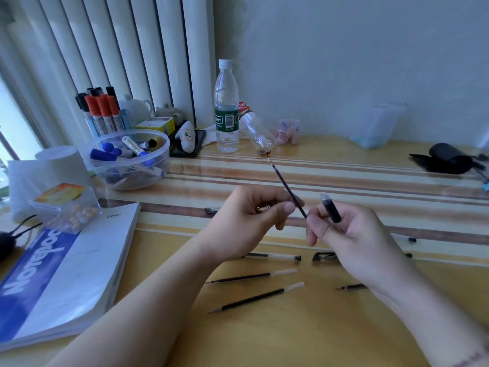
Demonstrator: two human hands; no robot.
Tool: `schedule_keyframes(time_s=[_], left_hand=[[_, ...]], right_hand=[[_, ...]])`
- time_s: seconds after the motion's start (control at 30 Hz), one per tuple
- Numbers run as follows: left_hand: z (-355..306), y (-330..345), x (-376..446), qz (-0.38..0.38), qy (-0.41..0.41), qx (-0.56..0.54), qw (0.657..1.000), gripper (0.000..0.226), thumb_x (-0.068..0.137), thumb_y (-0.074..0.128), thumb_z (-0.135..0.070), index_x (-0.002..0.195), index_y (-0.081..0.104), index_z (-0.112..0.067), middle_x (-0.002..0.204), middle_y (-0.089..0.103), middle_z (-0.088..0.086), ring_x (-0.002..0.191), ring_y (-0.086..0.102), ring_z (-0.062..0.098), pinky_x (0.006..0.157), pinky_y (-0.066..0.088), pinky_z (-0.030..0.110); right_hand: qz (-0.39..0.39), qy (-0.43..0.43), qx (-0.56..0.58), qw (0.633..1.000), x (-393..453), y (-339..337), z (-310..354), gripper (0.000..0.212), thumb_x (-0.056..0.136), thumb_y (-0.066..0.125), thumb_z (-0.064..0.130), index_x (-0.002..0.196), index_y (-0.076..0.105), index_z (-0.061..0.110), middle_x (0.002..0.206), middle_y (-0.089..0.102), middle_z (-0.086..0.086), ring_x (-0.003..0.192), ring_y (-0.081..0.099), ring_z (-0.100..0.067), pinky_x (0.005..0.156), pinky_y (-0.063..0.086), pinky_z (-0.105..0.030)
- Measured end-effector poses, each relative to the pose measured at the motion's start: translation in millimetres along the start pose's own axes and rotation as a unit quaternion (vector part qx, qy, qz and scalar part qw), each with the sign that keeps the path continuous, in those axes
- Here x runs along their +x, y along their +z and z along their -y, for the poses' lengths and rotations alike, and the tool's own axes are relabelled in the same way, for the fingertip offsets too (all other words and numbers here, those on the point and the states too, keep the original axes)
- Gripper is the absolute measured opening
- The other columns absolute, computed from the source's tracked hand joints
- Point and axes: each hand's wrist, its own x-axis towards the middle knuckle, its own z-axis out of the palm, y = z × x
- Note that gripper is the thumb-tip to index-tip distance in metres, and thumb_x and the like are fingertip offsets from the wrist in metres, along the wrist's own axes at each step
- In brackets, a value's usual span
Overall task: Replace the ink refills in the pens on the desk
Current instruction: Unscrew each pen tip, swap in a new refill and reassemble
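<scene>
A thin dark ink refill (287, 185) slants up and away above the desk, tip pointing far. My left hand (246, 221) pinches it near its lower part between thumb and fingers. My right hand (349, 234) grips a short black pen barrel piece (330, 209), and its fingertips touch the refill's lower end. On the desk below lie a clear-barrelled pen (272, 256), two loose refills (251, 277) (259, 296), a black clip piece (324, 256) and a small tip piece (350, 287), partly hidden by my right wrist.
A thick notebook (66, 274) lies at the left, with a clear box of beads (66, 205) on its corner. Behind stand a plastic bowl of markers (129, 157), a marker holder (103, 112) and a water bottle (226, 107). A black pouch (447, 158) sits far right.
</scene>
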Motion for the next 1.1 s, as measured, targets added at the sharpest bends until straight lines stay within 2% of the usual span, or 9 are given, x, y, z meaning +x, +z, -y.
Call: schedule_keyframes(time_s=[0.07,0.13,0.2,0.27,0.33,0.4,0.57,0.9,1.1], left_hand=[[1.6,0.7,0.2,-0.009,0.003,-0.024,1.000,0.020,0.092,0.059,-0.021,0.103,0.072,-0.010,0.063,0.060,-0.008,0.069,0.059,0.006,0.076,0.051,0.027],[0.6,1.8,-0.3,-0.005,0.007,-0.065,0.998,0.017,0.093,0.060,-0.013,0.100,0.070,-0.002,0.067,0.063,0.001,0.065,0.061,0.003,0.071,0.051,0.019],[-5.1,1.5,-0.7,-0.011,-0.002,-0.120,0.993,0.013,0.094,0.057,-0.006,0.094,0.068,0.001,0.069,0.063,0.007,0.048,0.052,-0.003,0.053,0.043,0.009],[-4.8,-3.6,0.8,-0.051,-0.024,-0.187,0.981,0.013,0.094,0.057,-0.010,0.090,0.069,-0.009,0.071,0.066,0.003,0.039,0.035,0.003,0.041,0.026,0.014],[-2.3,-10.1,3.6,-0.093,-0.054,-0.266,0.958,0.012,0.089,0.058,-0.018,0.087,0.070,-0.016,0.073,0.067,-0.001,0.038,0.024,0.006,0.042,0.016,0.019],[-2.6,-13.4,4.5,-0.110,-0.081,-0.324,0.936,0.013,0.085,0.058,-0.023,0.086,0.069,-0.017,0.074,0.066,-0.002,0.035,0.022,0.005,0.041,0.014,0.020],[-1.9,-17.1,4.9,-0.122,-0.107,-0.363,0.918,0.013,0.090,0.055,-0.020,0.091,0.067,-0.014,0.073,0.065,-0.003,0.034,0.022,0.003,0.039,0.015,0.019],[-2.3,-16.8,4.4,-0.096,-0.105,-0.340,0.930,0.013,0.088,0.056,-0.019,0.082,0.067,-0.016,0.075,0.064,-0.003,0.035,0.022,0.004,0.040,0.016,0.019],[-5.5,-15.6,3.7,-0.106,-0.078,-0.282,0.950,0.013,0.091,0.057,-0.019,0.084,0.069,-0.018,0.076,0.066,0.000,0.038,0.022,0.006,0.042,0.016,0.020]], right_hand=[[0.017,0.014,0.012,1.000,-1.0,3.1,3.7,0.023,0.093,0.058,0.026,0.072,0.064,0.018,0.073,0.068,-0.009,0.091,0.063,-0.038,0.085,0.049,-0.052],[0.034,0.023,0.032,0.999,-2.6,4.9,6.7,0.019,0.092,0.060,0.025,0.075,0.065,0.019,0.075,0.072,-0.002,0.095,0.067,-0.018,0.092,0.049,-0.044],[0.016,0.032,0.059,0.998,-2.1,3.0,9.4,0.016,0.088,0.062,0.034,0.081,0.067,0.021,0.083,0.074,0.010,0.089,0.065,0.003,0.085,0.049,-0.030],[-0.043,0.030,0.086,0.995,0.2,-2.1,8.2,0.031,0.085,0.054,0.051,0.087,0.068,0.024,0.081,0.070,0.024,0.073,0.061,0.011,0.071,0.040,-0.019],[-0.078,0.013,0.101,0.992,2.2,-4.6,6.2,0.039,0.087,0.044,0.053,0.092,0.068,0.023,0.067,0.058,0.015,0.052,0.050,0.002,0.058,0.033,-0.013],[-0.065,-0.024,0.067,0.995,1.5,-1.7,3.3,0.032,0.093,0.042,0.040,0.097,0.069,0.023,0.059,0.046,0.006,0.048,0.037,-0.003,0.050,0.031,-0.013],[-0.007,-0.055,0.035,0.998,-0.8,5.0,1.0,0.030,0.096,0.046,0.025,0.117,0.061,0.040,0.082,0.065,0.007,0.044,0.041,-0.014,0.049,0.042,-0.031],[0.026,-0.072,0.084,0.994,-2.6,6.3,2.7,0.031,0.090,0.047,0.029,0.117,0.063,0.032,0.082,0.063,-0.001,0.044,0.041,-0.018,0.049,0.041,-0.035],[0.036,-0.061,0.092,0.993,-3.1,4.9,2.5,0.030,0.090,0.048,0.029,0.113,0.064,0.038,0.080,0.063,-0.002,0.044,0.039,-0.019,0.047,0.039,-0.035]])
